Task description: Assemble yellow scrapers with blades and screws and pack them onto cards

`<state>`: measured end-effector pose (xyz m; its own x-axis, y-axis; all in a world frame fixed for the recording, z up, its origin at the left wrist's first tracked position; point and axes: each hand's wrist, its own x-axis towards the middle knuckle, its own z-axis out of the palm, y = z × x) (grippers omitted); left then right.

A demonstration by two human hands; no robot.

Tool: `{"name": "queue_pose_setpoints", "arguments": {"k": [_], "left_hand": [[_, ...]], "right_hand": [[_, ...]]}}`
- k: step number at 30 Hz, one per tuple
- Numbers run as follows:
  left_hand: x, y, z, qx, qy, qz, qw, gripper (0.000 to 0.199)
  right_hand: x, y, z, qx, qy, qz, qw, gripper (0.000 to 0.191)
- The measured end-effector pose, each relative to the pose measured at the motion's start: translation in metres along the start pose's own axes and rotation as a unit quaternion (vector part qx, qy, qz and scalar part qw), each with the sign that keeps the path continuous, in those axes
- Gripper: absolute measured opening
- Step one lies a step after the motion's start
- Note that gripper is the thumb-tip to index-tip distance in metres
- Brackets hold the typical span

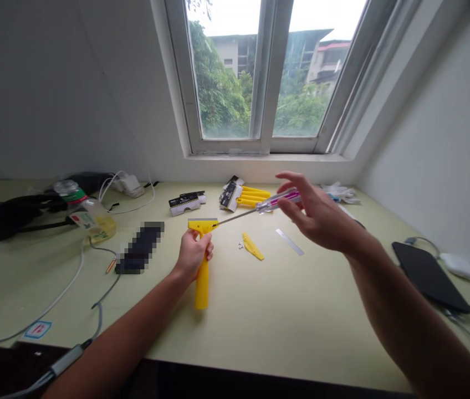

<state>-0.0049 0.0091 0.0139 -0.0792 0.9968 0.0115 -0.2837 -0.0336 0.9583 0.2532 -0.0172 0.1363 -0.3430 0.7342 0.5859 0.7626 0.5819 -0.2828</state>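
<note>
My left hand (192, 256) is closed around the neck of a yellow scraper (202, 288), its wide head upward and its handle pointing toward me. A screwdriver (269, 205) with a clear and purple handle is in my right hand (320, 219), thumb below the handle and some fingers raised. The end of its shaft meets the right part of the scraper head. On the table between my hands lie a yellow plate (253, 246), several small metal fasteners (240, 245) and a thin metal blade (289, 243).
More yellow scrapers (255, 194) and small black-and-white boxes (185, 203) lie at the back of the table. To the left are a dark blurred-out device (140, 248), a bottle (89, 208) and cables. A black phone (430, 276) rests at the right.
</note>
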Motion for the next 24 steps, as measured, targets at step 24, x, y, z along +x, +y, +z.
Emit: {"name": "queue_pose_setpoints", "arguments": {"k": [24], "left_hand": [[0.005, 0.003, -0.002, -0.015, 0.005, 0.005, 1.000, 0.031]], "right_hand": [[-0.002, 0.001, -0.021, 0.086, 0.038, 0.041, 0.995, 0.025]]}}
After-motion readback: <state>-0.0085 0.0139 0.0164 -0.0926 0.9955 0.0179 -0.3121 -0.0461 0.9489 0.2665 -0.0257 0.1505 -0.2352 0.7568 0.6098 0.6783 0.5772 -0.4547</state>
